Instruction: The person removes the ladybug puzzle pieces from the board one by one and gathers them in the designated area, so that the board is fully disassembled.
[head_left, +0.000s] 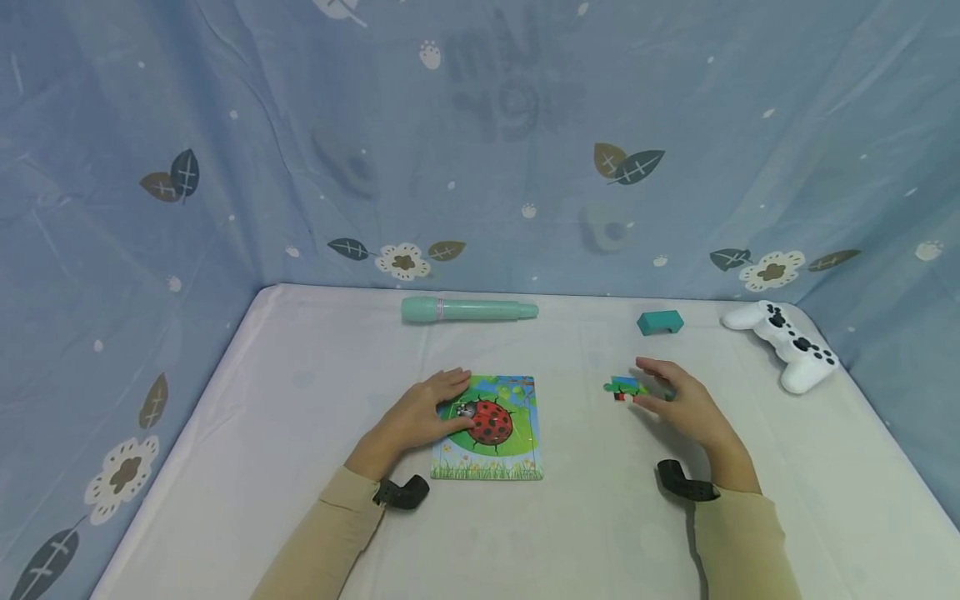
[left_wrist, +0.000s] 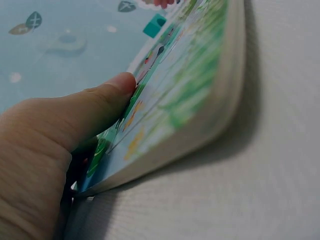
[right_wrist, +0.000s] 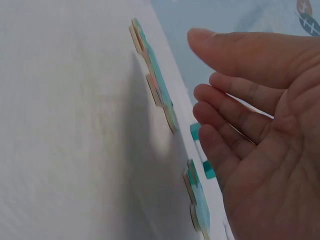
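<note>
A square ladybug puzzle board (head_left: 491, 462) lies flat on the white table. My left hand (head_left: 427, 408) rests over its upper left part, with the thumb (left_wrist: 107, 100) on the picture; the other fingers are mostly hidden in the left wrist view. To the right lie loose jigsaw pieces (head_left: 624, 385) in green, blue and red. Beside them my right hand (head_left: 686, 404) hovers, its fingers loosely bent and apart from the thumb, holding nothing. From the right wrist, one jigsaw piece (right_wrist: 159, 82) and another piece (right_wrist: 199, 197) appear near the fingertips.
Behind the board lies a mint-green tube-shaped object (head_left: 468, 310). A teal block (head_left: 660, 322) with a notch sits behind the pieces. At the far right is a white game controller (head_left: 783, 343). A blue patterned cloth (head_left: 480, 167) hangs along the table's back and sides.
</note>
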